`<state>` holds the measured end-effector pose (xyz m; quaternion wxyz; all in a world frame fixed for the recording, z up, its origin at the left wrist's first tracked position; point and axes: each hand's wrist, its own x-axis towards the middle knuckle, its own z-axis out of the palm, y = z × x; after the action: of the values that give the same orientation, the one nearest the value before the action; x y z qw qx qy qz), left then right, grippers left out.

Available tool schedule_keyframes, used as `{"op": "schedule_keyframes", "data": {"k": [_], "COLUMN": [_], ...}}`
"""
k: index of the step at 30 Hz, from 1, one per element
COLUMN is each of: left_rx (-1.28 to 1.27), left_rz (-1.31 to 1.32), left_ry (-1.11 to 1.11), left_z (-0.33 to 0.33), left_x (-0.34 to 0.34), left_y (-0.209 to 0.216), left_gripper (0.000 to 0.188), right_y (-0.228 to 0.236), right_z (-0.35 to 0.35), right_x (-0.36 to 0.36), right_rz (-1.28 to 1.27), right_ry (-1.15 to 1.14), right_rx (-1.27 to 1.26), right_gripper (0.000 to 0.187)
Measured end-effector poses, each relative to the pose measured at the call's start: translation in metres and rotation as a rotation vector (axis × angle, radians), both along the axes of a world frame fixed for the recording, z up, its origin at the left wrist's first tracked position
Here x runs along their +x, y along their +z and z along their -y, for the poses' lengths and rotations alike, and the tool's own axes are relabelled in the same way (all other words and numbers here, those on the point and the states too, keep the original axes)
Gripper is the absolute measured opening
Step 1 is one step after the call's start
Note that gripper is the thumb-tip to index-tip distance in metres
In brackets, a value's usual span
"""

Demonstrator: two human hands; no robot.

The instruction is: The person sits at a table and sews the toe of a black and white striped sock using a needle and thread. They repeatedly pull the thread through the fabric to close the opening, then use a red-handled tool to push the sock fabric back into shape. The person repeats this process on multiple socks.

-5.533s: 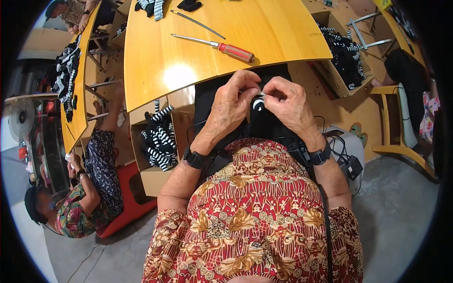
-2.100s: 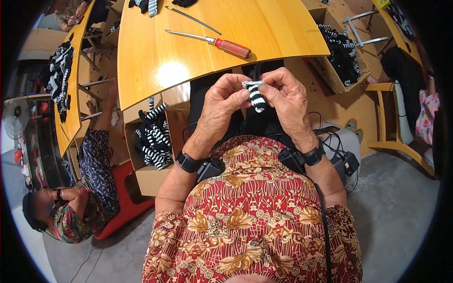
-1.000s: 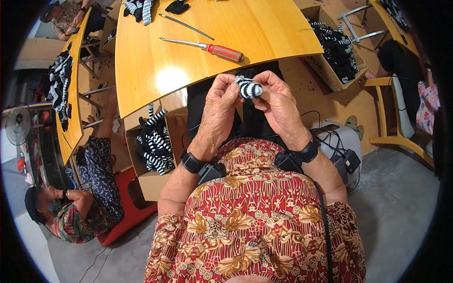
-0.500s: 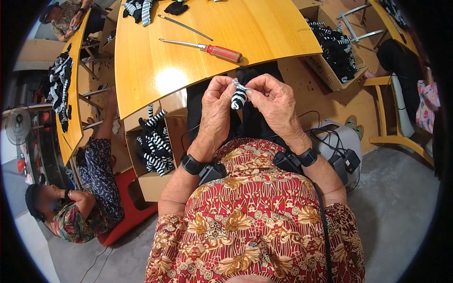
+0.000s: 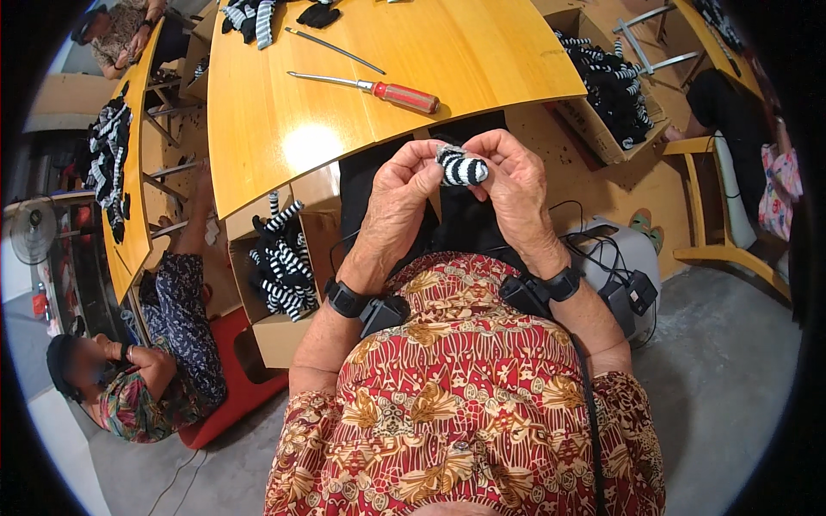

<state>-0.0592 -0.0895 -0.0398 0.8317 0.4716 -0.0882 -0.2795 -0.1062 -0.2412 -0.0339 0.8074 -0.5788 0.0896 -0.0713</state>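
Between my two hands, just past the table's near edge, is a small black-and-white striped knitted piece point(image 5: 465, 169) with a rounded end pointing right. My left hand point(image 5: 402, 189) pinches its grey-edged left end between thumb and fingers. At the rounded end, the fingers of my right hand point(image 5: 514, 182) are closed on it. What the knitted piece is exactly cannot be made out. On the table point(image 5: 284, 120) ahead lie a screwdriver point(image 5: 404, 96) with a red handle and a thin metal rod point(image 5: 335, 50), both apart from my hands.
A cardboard box point(image 5: 284, 340) of striped knitted pieces stands at my left, another box point(image 5: 624, 153) at the right. More knitwear point(image 5: 258, 19) lies at the table's far edge. A grey stool point(image 5: 594, 267) with cables is at my right; a seated person point(image 5: 142, 391) is at left.
The striped piece has turned from hanging downward to lying sideways, its rounded end now to the right. The black part that showed above it is no longer visible there.
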Motion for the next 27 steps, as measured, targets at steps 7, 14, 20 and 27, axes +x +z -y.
{"op": "schedule_keyframes", "data": {"k": [7, 14, 20, 27], "left_rx": [0.082, 0.229, 0.152, 0.186], "left_rz": [0.041, 0.253, 0.159, 0.171], "left_ry": [0.047, 0.228, 0.235, 0.250], "left_z": [-0.003, 0.009, 0.009, 0.009], "left_x": [-0.002, -0.004, -0.001, -0.002], "left_y": [-0.001, 0.001, 0.000, -0.001], "left_gripper": [0.013, 0.007, 0.008, 0.008], "right_y": [0.001, 0.007, 0.006, 0.016], "right_z": [0.009, -0.002, -0.003, -0.005], "right_x": [-0.003, -0.003, 0.000, -0.001], "right_rz": [-0.044, 0.054, -0.019, -0.085], "right_ry": [0.199, 0.008, 0.018, 0.031], "right_rx": [0.060, -0.266, -0.173, -0.147], "right_gripper": [0.016, 0.005, 0.004, 0.004]}}
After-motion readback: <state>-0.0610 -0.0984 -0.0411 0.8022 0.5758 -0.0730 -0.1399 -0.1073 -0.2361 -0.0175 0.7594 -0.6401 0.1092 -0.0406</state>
